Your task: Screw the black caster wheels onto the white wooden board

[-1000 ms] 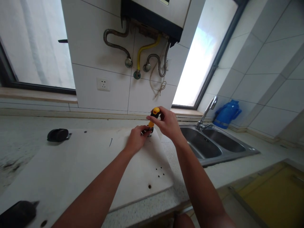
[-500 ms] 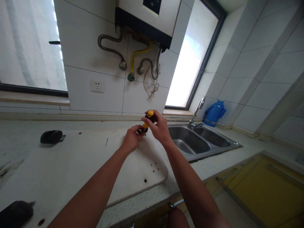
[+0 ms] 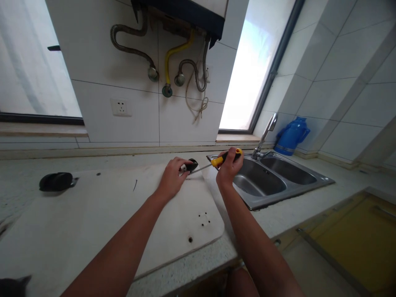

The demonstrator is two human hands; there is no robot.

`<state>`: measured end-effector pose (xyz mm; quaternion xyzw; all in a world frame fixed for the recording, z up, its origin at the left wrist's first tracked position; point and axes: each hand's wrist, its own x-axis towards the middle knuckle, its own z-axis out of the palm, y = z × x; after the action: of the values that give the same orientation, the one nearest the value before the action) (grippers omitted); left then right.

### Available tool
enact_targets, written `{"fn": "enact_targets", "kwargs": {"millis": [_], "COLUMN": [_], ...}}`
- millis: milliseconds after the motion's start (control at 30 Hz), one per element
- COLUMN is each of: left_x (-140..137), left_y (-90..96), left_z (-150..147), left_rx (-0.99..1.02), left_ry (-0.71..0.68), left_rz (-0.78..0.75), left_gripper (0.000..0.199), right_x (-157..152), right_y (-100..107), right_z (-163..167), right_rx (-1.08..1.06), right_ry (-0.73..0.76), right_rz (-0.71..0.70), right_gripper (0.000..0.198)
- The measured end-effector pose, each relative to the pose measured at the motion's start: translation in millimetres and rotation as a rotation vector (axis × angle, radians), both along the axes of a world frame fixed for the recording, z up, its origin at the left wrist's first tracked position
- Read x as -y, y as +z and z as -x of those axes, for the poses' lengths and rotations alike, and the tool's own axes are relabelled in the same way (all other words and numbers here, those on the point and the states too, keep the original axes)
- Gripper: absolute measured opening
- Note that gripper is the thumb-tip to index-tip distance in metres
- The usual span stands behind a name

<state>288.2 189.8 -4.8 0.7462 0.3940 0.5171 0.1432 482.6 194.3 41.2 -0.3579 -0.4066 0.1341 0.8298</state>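
Observation:
A screwdriver [image 3: 215, 161] with a yellow and black handle is gripped in my right hand [image 3: 229, 167], near the sink's left edge. Its metal shaft points left and its tip is by the fingers of my left hand [image 3: 172, 176]. Those fingers pinch a small black caster [image 3: 192, 165] at the far right corner of a white board [image 3: 161, 239]; the hand hides part of it. Another black caster [image 3: 55, 182] is on the board's far left, and a dark one [image 3: 14, 287] is cut off at the lower left.
Small screw holes [image 3: 204, 219] and a larger hole [image 3: 190, 239] mark the board's right end. A double steel sink [image 3: 291, 194] with a tap [image 3: 266, 134] is at the right, beside a blue jug [image 3: 291, 136]. Hoses [image 3: 130, 50] hang from a water heater [image 3: 185, 14].
My right hand has moved right, and the screwdriver has gone from steeply upright over the caster to slanting in from the right. The view has tilted down; my left hand stays at the caster.

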Motion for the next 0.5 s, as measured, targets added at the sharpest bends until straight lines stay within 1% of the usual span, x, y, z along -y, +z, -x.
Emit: {"fn": "enact_targets", "kwargs": {"millis": [67,167,267,367,500], "left_x": [-2.0,-3.4,-3.0,-2.5,-3.5], "left_y": [-1.0,-1.9,-3.1,-4.7,-5.3], "left_z": [1.3,2.3,2.1,2.4,4.1], "left_rx": [-0.040,-0.082,-0.106,-0.120,-0.119], "left_ry": [0.010,0.034,0.079,0.129,0.044], "left_rz": [-0.022,-0.054,-0.103,-0.150,-0.124], "left_gripper": [0.035,0.038,0.040,0.046,0.054], "right_x": [-10.4,-18.3,-19.1,-16.2,-12.6], "right_y": [-13.9,-24.0,-25.6,-24.1,-23.3], "right_z": [-7.7,-15.4,-19.0,-18.6,-14.8], "right_rx": [-0.072,-0.107,-0.110,-0.093,-0.041], "right_ry": [0.000,0.012,0.018,0.028,0.034], "right_rz": [0.037,0.062,0.067,0.018,-0.064], "right_gripper": [0.059,0.064,0.065,0.060,0.053]}}
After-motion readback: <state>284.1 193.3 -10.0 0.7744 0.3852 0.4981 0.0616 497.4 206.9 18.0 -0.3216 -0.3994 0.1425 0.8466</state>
